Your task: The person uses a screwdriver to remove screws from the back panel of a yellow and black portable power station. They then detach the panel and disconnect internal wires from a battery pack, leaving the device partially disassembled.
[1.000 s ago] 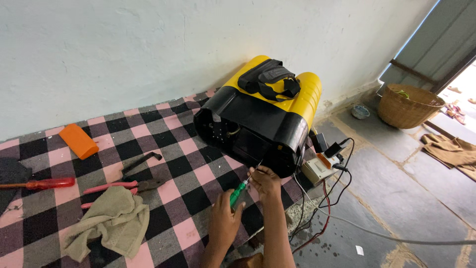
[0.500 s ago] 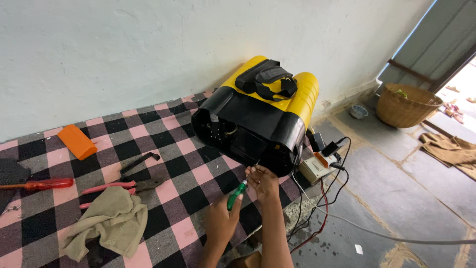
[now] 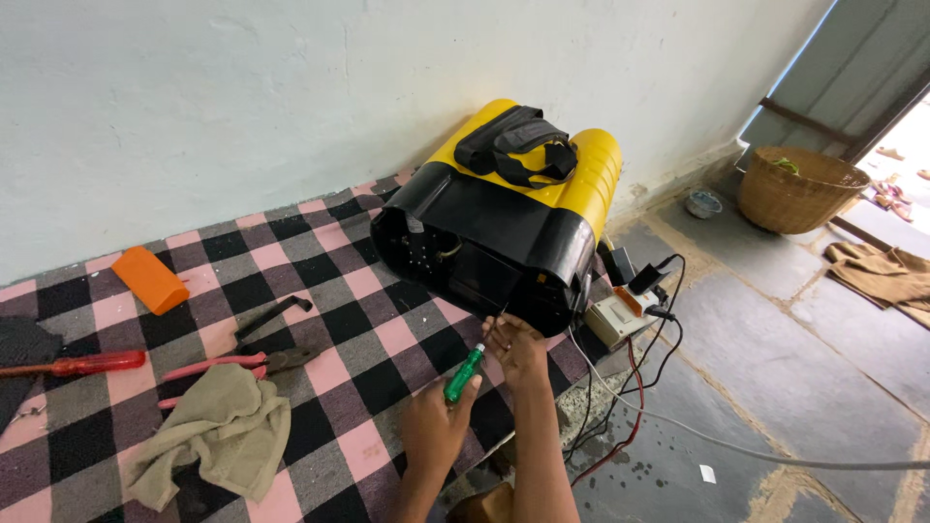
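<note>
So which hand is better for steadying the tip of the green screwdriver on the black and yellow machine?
Probably the right hand. Its fingers already sit at the tip of the green screwdriver, close against the lower edge of the black and yellow machine. The left hand is busy holding the handle further back.

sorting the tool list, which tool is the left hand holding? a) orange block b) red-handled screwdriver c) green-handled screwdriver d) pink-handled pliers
c: the left hand grips the green-handled screwdriver, its tip up by the right hand at the black and yellow machine.
</note>
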